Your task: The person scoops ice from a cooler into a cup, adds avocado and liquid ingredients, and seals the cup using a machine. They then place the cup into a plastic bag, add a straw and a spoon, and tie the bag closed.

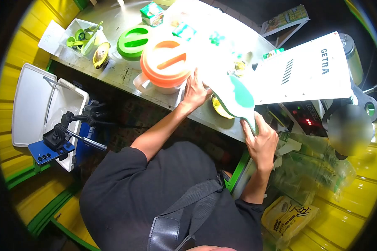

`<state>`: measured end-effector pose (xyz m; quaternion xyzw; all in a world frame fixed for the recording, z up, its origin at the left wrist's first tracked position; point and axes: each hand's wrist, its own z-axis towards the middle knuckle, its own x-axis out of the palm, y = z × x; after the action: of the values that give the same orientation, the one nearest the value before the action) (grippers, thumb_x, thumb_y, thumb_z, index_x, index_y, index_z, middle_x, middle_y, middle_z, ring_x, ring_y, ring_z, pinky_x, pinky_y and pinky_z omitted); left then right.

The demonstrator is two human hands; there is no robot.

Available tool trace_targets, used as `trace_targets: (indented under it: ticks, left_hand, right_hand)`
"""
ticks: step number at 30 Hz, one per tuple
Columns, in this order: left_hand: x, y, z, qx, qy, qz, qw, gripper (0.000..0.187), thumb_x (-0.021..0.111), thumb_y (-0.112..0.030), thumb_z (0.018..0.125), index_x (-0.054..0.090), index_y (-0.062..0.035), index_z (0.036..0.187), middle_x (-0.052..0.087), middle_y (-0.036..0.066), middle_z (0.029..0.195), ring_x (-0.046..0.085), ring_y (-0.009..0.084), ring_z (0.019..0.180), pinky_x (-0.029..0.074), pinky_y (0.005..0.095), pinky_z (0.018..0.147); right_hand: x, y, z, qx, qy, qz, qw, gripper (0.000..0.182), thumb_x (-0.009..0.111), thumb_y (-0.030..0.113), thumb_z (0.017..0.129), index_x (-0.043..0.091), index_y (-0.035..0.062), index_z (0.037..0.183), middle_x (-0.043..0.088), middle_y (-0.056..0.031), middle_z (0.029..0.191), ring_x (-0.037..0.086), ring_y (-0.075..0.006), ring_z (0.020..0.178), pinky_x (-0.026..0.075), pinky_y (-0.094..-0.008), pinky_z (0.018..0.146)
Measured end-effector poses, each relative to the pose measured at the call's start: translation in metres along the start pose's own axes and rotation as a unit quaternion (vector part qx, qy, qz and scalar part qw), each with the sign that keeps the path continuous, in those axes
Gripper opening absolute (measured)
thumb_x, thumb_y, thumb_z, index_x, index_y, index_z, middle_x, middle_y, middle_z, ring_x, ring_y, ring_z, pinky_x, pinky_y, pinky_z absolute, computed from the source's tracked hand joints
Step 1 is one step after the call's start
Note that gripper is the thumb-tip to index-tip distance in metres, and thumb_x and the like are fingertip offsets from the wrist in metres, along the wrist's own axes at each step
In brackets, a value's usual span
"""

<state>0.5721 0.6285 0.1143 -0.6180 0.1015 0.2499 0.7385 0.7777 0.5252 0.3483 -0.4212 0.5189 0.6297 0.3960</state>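
My right hand (262,140) is closed around the narrow, gathered lower corner of a white and green plastic bag (241,94). The bag's upper part is washed out by glare. At the bag's left side, my left hand (195,91) has its fingers bent against the edge and seems to hold it; glare hides the fingertips. Close beside that hand stands a clear pitcher with an orange lid (165,62). Behind the bag, partly covered, is a yellow bowl (220,108) near the counter's front edge.
A green-lidded pitcher (134,43), a yellow bowl (101,55) and a clear bin of green scoops (83,38) stand left on the metal counter (123,77). At right is a white GETRA machine (303,69) with a red display. A phone on a mount (50,151) juts in lower left.
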Motion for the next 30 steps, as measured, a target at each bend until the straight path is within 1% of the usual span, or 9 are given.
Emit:
trace_targets:
  ticks: [7,10,12,13,15,18,25,27,30]
  left_hand:
    - [-0.004,-0.008,0.004,0.012,-0.037,-0.049,0.998,0.106,0.088,-0.043,0.079,0.033,0.0109,0.152,0.048,0.036,0.144,0.048,0.0496,0.137,0.039,0.0555,0.118]
    - [-0.005,-0.008,0.01,0.0,-0.034,-0.064,0.997,0.103,0.093,-0.044,0.074,0.043,0.0052,0.148,0.055,0.03,0.143,0.056,0.0452,0.132,0.047,0.0539,0.11]
    - [-0.01,-0.015,0.012,0.009,-0.022,-0.096,0.995,0.087,0.088,-0.035,0.078,0.044,0.0032,0.144,0.057,0.03,0.132,0.056,0.0457,0.128,0.048,0.0535,0.108]
    - [-0.005,-0.007,0.014,0.01,-0.019,-0.097,0.995,0.087,0.088,-0.035,0.078,0.044,0.0032,0.144,0.057,0.03,0.132,0.056,0.0457,0.128,0.048,0.0535,0.108]
    - [0.003,0.005,0.021,0.053,-0.019,-0.203,0.978,0.048,0.078,-0.032,0.092,0.066,0.0053,0.12,0.074,0.018,0.109,0.072,0.0267,0.101,0.058,0.0439,0.089]
    - [0.002,-0.005,0.02,0.075,-0.069,-0.175,0.979,0.033,0.071,-0.025,0.097,0.07,0.005,0.111,0.075,0.012,0.099,0.072,0.0206,0.09,0.059,0.0395,0.081]
    - [0.005,0.001,0.022,0.085,-0.039,-0.084,0.992,0.041,0.079,-0.028,0.09,0.07,0.0023,0.116,0.075,0.018,0.104,0.073,0.028,0.095,0.059,0.0415,0.086]
    - [-0.001,-0.008,0.019,0.068,-0.065,-0.138,0.986,0.052,0.087,-0.031,0.083,0.069,0.0017,0.119,0.074,0.02,0.109,0.073,0.0328,0.101,0.058,0.044,0.09]
    - [0.002,-0.006,0.017,0.053,-0.075,-0.124,0.988,0.063,0.093,-0.035,0.078,0.067,0.0009,0.122,0.073,0.02,0.115,0.071,0.0352,0.107,0.057,0.0465,0.094]
  right_hand:
    - [0.014,-0.022,-0.016,0.005,-0.028,0.062,0.998,0.035,0.079,0.027,0.093,0.073,0.0091,0.122,0.075,-0.0211,0.098,0.072,-0.0439,0.088,0.057,-0.0457,0.074]
    - [0.015,-0.018,-0.019,0.018,-0.037,0.095,0.995,0.037,0.079,0.025,0.093,0.072,0.0084,0.124,0.075,-0.0217,0.098,0.073,-0.0437,0.089,0.057,-0.0451,0.075]
    - [0.017,-0.015,-0.017,0.008,-0.048,0.095,0.994,0.037,0.079,0.026,0.093,0.071,0.0095,0.125,0.075,-0.0203,0.096,0.073,-0.0431,0.087,0.057,-0.0456,0.074]
    - [0.02,-0.013,-0.016,0.011,-0.049,0.095,0.994,0.037,0.079,0.026,0.093,0.071,0.0095,0.125,0.075,-0.0203,0.096,0.073,-0.0431,0.087,0.057,-0.0456,0.074]
    - [0.027,-0.01,-0.011,-0.001,-0.02,0.064,0.998,0.038,0.079,0.027,0.094,0.071,0.0106,0.127,0.075,-0.019,0.096,0.073,-0.043,0.087,0.056,-0.0461,0.073]
    - [0.034,-0.008,-0.005,-0.018,-0.032,0.064,0.997,0.038,0.078,0.029,0.094,0.071,0.0119,0.127,0.075,-0.0184,0.095,0.072,-0.0429,0.085,0.056,-0.047,0.071]
    - [0.014,0.004,0.004,-0.019,-0.02,-0.004,1.0,0.032,0.077,0.031,0.095,0.07,0.0117,0.12,0.073,-0.0166,0.087,0.071,-0.0415,0.079,0.054,-0.048,0.067]
    - [0.011,0.003,0.007,-0.026,-0.026,-0.008,0.999,0.032,0.077,0.032,0.095,0.07,0.0116,0.12,0.072,-0.0163,0.086,0.071,-0.0414,0.078,0.054,-0.048,0.066]
    - [0.009,-0.002,0.007,-0.031,-0.038,-0.021,0.999,0.032,0.077,0.032,0.095,0.07,0.0113,0.119,0.072,-0.0156,0.086,0.071,-0.041,0.076,0.053,-0.048,0.065]
